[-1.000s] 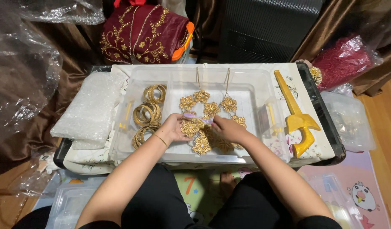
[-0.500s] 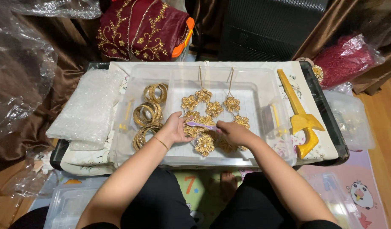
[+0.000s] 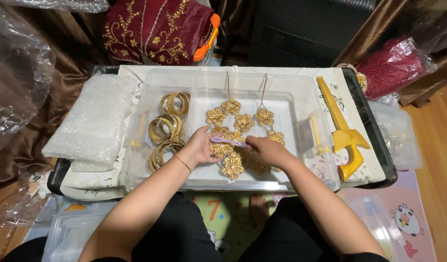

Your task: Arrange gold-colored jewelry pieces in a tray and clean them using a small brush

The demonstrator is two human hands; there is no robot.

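A gold necklace of flower-shaped pieces (image 3: pixel 243 122) lies in a clear plastic tray (image 3: pixel 291 104). My left hand (image 3: pixel 200 145) rests on its lower left flowers and holds them down. My right hand (image 3: pixel 267 150) grips a small purple brush (image 3: pixel 227 141), its head lying across a gold flower between the two hands. The lowest flower (image 3: pixel 231 167) shows just below my hands. Part of the necklace is hidden under my right hand.
Several gold bangles (image 3: pixel 166 128) sit in the tray's left part. A yellow dagger-shaped sheath (image 3: pixel 343 131) lies to the right, bubble wrap (image 3: pixel 95 123) to the left. A maroon embroidered cloth (image 3: pixel 155 29) sits behind; a red bagged item (image 3: pixel 390 65) far right.
Both hands have stayed on the necklace; the brush has shifted slightly left across the flowers. The view has tilted a little.
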